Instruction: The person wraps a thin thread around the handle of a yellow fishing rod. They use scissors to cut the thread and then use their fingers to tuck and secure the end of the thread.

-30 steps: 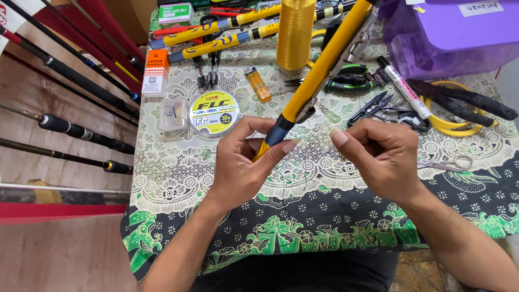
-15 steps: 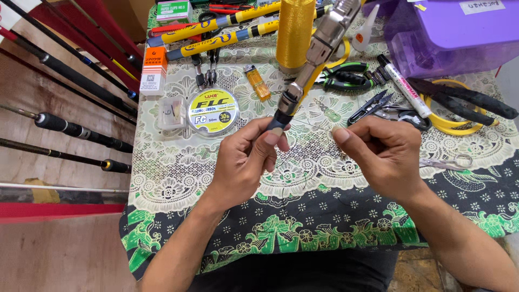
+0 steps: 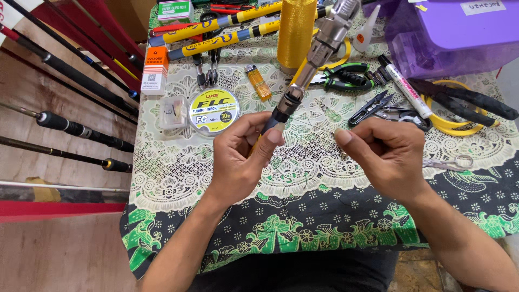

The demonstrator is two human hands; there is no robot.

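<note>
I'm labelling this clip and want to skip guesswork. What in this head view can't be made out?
- Whatever the right hand pinches: hidden by its curled fingers.
- Any line between the hands: too thin to see.
- The rod handle's butt end: covered by the left hand.
- The handle's upper end: cut off by the top edge.
- The purple box: cropped at the top edge.

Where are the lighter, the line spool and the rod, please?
lighter (image 3: 257,81), head view, middle of its orange body.
line spool (image 3: 213,112), head view, centre of its round label.
rod (image 3: 316,55), head view, grey reel seat.
</note>
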